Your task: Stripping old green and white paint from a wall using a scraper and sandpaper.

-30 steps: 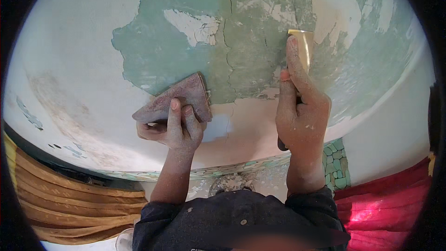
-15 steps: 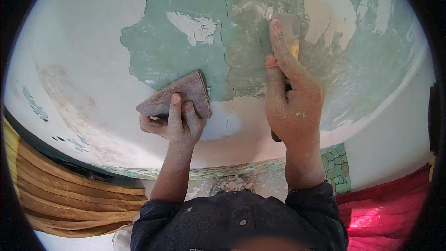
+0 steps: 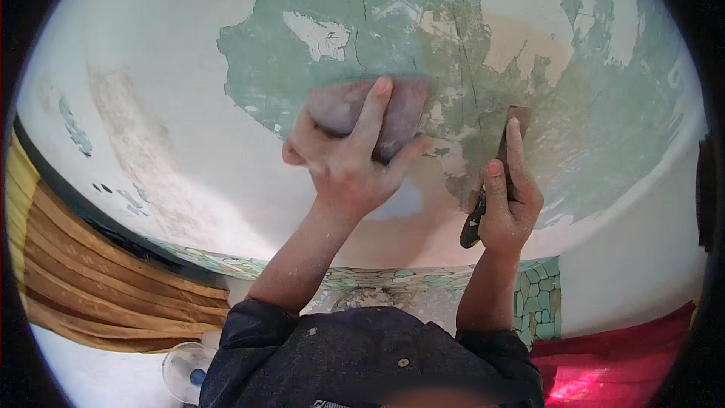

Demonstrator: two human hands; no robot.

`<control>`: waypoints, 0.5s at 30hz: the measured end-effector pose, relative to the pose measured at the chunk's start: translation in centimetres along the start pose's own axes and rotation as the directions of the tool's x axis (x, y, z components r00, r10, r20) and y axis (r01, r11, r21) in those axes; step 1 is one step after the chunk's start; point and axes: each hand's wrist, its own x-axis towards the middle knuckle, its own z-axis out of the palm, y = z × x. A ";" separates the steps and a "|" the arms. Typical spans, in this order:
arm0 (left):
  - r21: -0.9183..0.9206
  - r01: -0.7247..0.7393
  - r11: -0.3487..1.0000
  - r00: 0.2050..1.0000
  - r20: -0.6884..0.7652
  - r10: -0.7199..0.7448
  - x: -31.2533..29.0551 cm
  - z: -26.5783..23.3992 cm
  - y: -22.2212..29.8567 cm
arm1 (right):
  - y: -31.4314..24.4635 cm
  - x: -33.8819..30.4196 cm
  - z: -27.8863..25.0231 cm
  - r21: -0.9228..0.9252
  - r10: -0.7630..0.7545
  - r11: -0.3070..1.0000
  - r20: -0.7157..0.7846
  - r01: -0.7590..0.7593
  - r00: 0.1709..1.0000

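Note:
My left hand [image 3: 351, 162] is closed on a folded brownish-grey sheet of sandpaper [image 3: 408, 109], pressing it flat against the wall [image 3: 181, 128] over the lower part of a green patch. One finger stretches across the sheet. Farther right, my right hand [image 3: 510, 215] grips a putty knife [image 3: 472, 228] with a black handle. Its narrow blade points up the wall, with a finger lying along it. I cannot tell whether the blade touches the surface. Pale dust coats both hands.
White coating surrounds bare green areas, with thin cracks and chipped edges between. Below the wall runs a band of green stone-pattern tiles [image 3: 538, 298]. A brown curtain [image 3: 113, 272] hangs lower left, a red cloth [image 3: 619, 363] lower right. A round clear object [image 3: 181, 366] stands near the brown curtain.
My left hand has moved up and to the right with the sandpaper, now spread flatter. My right hand has come down and slightly right with the putty knife, whose blade now appears edge-on.

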 end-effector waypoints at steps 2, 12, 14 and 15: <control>0.072 -0.012 0.997 1.000 0.011 0.011 1.8 0.8 1.0 | 0.6 0.1 -0.6 0.028 -0.058 0.998 0.000 0.058 0.998; 0.237 -0.092 0.967 0.980 -0.150 0.130 13.8 1.5 6.0 | 2.2 1.3 -3.0 0.062 -0.005 0.998 0.050 0.001 0.999; 0.234 -0.113 0.966 0.952 -0.252 0.173 15.3 1.7 5.6 | 2.6 1.7 -3.0 0.051 -0.001 0.999 0.075 -0.003 0.997; 0.120 -0.196 0.973 0.906 -0.359 0.226 15.0 2.3 4.9 | 2.9 1.8 -2.9 0.091 -0.022 0.996 0.102 0.013 0.995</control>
